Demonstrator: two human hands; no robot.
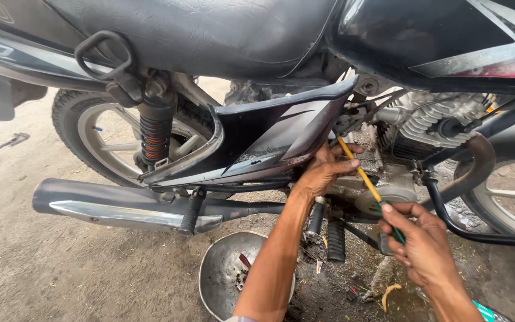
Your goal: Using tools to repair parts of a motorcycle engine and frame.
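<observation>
A black motorcycle stands side-on before me. My left hand point(323, 170) grips the lower front edge of its dark side panel point(269, 140), which tilts outward from the frame. My right hand point(421, 241) holds a screwdriver point(365, 179) with a yellow shaft and green handle. The shaft slants up-left, its tip reaching behind the panel near my left fingers. The engine point(430, 122) sits just right of the tip.
The chrome exhaust point(120, 206) runs low on the left, above a metal bowl point(225, 271) holding small parts on the dirt ground. A shock absorber point(155, 134), the rear wheel point(90, 134), footpegs point(335, 238) and a black crash bar point(478, 235) crowd the area. A tool point(8, 143) lies far left.
</observation>
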